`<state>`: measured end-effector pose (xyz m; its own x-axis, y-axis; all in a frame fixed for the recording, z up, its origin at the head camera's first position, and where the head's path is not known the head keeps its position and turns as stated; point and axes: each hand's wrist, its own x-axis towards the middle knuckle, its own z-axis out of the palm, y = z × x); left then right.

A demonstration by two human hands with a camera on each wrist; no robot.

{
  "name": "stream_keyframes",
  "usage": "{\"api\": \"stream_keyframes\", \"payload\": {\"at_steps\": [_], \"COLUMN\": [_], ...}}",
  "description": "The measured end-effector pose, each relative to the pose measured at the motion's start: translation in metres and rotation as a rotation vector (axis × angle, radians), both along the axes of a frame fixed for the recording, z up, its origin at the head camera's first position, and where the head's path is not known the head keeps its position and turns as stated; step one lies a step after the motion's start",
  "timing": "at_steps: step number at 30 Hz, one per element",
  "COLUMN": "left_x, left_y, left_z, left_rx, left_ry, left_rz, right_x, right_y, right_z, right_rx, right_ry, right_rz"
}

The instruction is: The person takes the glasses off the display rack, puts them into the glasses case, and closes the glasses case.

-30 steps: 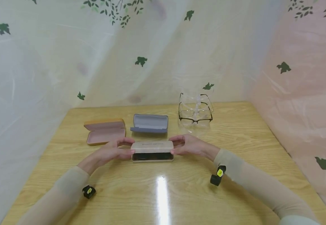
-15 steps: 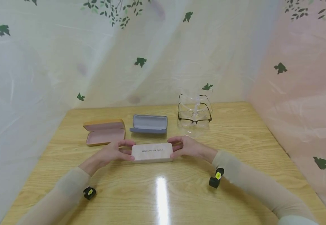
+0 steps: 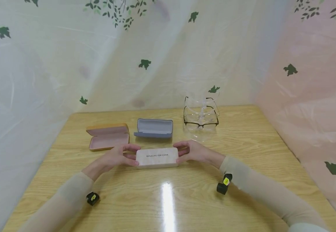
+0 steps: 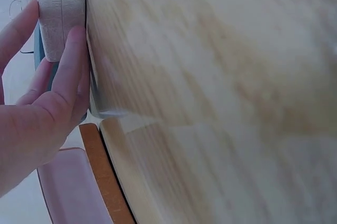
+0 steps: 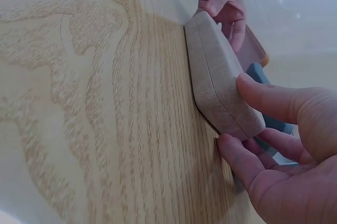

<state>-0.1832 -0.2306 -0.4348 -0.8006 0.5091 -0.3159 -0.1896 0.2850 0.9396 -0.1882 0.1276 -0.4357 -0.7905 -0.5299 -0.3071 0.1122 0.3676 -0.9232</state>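
Note:
A cream glasses case [image 3: 157, 158] with dark lettering on its lid lies closed on the table, its seam shut all along in the right wrist view. At its left end my left hand [image 3: 116, 158] holds it between thumb and fingers. My right hand [image 3: 195, 152] grips the opposite end the same way; in the right wrist view its thumb [image 5: 263, 95] and fingers meet the case's end. Whatever is inside the case is hidden. Just behind stand an open orange glasses case [image 3: 110, 139] with pink lining and an open blue-grey glasses case [image 3: 155, 127].
A clear stand at the back right carries eyeglasses, with a dark-rimmed pair [image 3: 201, 124] lowest. The wooden table [image 3: 214, 199] ends at patterned curtains [image 3: 168, 64] behind and at the sides.
The cream case's lid was partly raised a second ago, showing a dark inside, and came down closed under both hands. Since half a second ago, almost nothing has moved.

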Motion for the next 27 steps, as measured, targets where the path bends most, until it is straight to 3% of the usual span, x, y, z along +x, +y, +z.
{"api": "stream_keyframes", "payload": {"at_steps": [5, 12, 17, 21, 27], "left_x": [-0.002, -0.009, -0.017, -0.028, -0.047], "left_y": [0.002, 0.013, 0.033, 0.055, 0.095], "left_z": [0.008, 0.036, 0.054, 0.063, 0.071], "left_rx": [-0.02, -0.079, -0.022, 0.018, 0.161], "left_ry": [0.019, 0.111, 0.119, 0.098, 0.007], "left_rz": [-0.018, -0.026, -0.049, -0.038, 0.044], "right_x": [-0.001, -0.008, -0.015, -0.02, -0.025], "right_y": [0.006, 0.02, 0.038, 0.056, 0.081], "right_z": [0.001, 0.013, 0.029, 0.042, 0.058], "right_rx": [-0.034, -0.056, -0.084, -0.091, -0.106], "right_ry": [0.007, -0.002, 0.012, 0.072, 0.17], "right_rz": [0.014, 0.013, -0.002, -0.031, -0.126]}}
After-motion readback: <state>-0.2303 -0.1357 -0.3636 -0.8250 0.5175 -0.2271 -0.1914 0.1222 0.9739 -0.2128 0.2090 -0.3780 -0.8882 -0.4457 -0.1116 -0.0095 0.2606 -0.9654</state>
